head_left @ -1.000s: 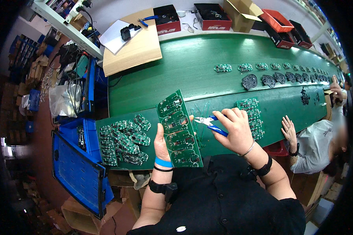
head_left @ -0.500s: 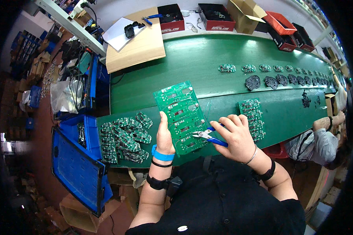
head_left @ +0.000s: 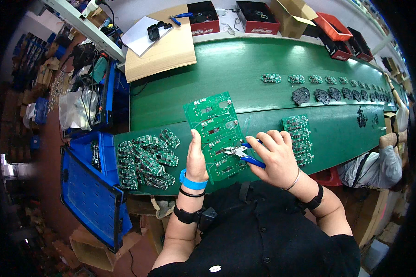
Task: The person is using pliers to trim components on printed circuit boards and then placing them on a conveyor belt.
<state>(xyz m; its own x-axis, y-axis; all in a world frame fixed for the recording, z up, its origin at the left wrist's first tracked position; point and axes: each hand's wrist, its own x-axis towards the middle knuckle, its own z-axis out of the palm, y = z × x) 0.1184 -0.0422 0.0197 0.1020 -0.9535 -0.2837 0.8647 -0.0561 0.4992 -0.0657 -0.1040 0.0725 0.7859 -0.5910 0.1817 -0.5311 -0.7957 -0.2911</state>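
A green circuit board panel [head_left: 216, 121], made of several joined boards, is held tilted in front of me. My left hand [head_left: 196, 159] grips its left edge, thumb up along the side. Closed around blue-handled cutting pliers [head_left: 253, 160], my right hand [head_left: 277, 159] is at the panel's lower right. The pliers' metal jaws lie over the panel's lower part; whether they touch it I cannot tell. Beneath my right hand and beside it, another populated panel [head_left: 299, 134] lies on the green bench. Left of my left hand is a heap of small circuit boards [head_left: 145, 159].
On the green bench [head_left: 235, 60], rows of small boards [head_left: 296, 79] and black plastic shells [head_left: 301, 95] run to the right. A blue crate [head_left: 90, 198] stands tilted at the left. Cardboard [head_left: 164, 60] lies at the back left. A co-worker's arm [head_left: 389, 140] reaches in from the right.
The pliers have shifted slightly up and left over the panel, from near its lower joint onto a board. My left hand keeps its hold on the panel.
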